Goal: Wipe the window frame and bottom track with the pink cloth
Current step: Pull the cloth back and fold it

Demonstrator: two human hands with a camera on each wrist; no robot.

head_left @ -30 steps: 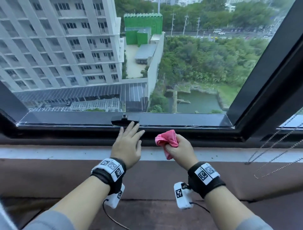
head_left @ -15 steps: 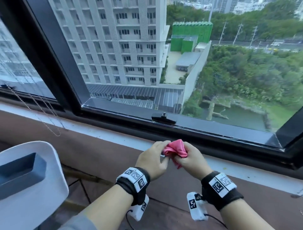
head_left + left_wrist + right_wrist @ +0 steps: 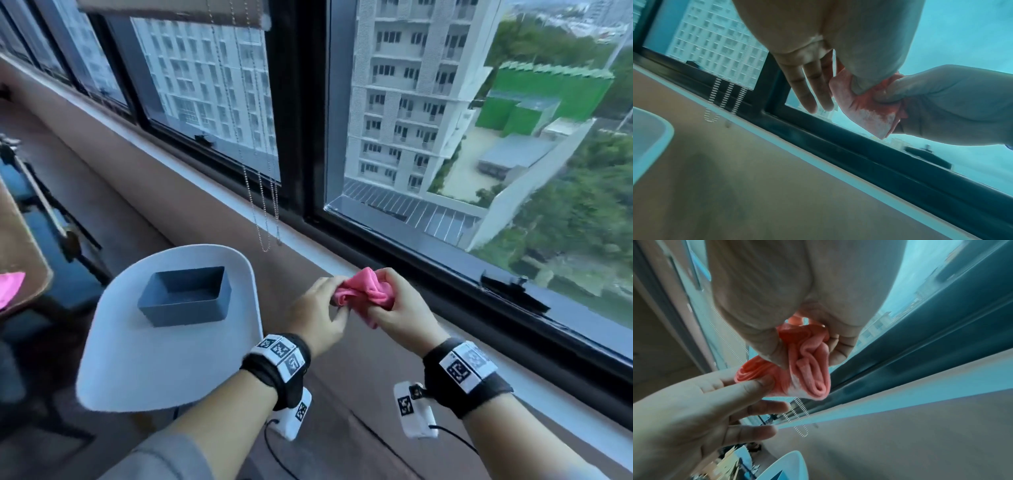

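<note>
The pink cloth [image 3: 363,291] is bunched between both hands, in front of the brown sill and apart from the window. My right hand [image 3: 385,301] grips it in curled fingers, with folds hanging below the fist [image 3: 813,369]. My left hand [image 3: 337,296] pinches a fold of the cloth [image 3: 865,110] between thumb and forefinger; its other fingers [image 3: 809,91] stay straight. The black window frame [image 3: 301,137] and its bottom track [image 3: 428,270] run diagonally beyond the hands, untouched.
A black window latch [image 3: 510,291] sits on the bottom rail to the right of my hands. Bead chains [image 3: 263,205] hang over the sill [image 3: 154,192]. A white round table [image 3: 154,359] bearing a grey box [image 3: 185,298] stands at my left.
My left hand left the sill by the latch and took hold of the cloth alongside the right hand. The head view swung left, bringing the white table and grey box into sight.
</note>
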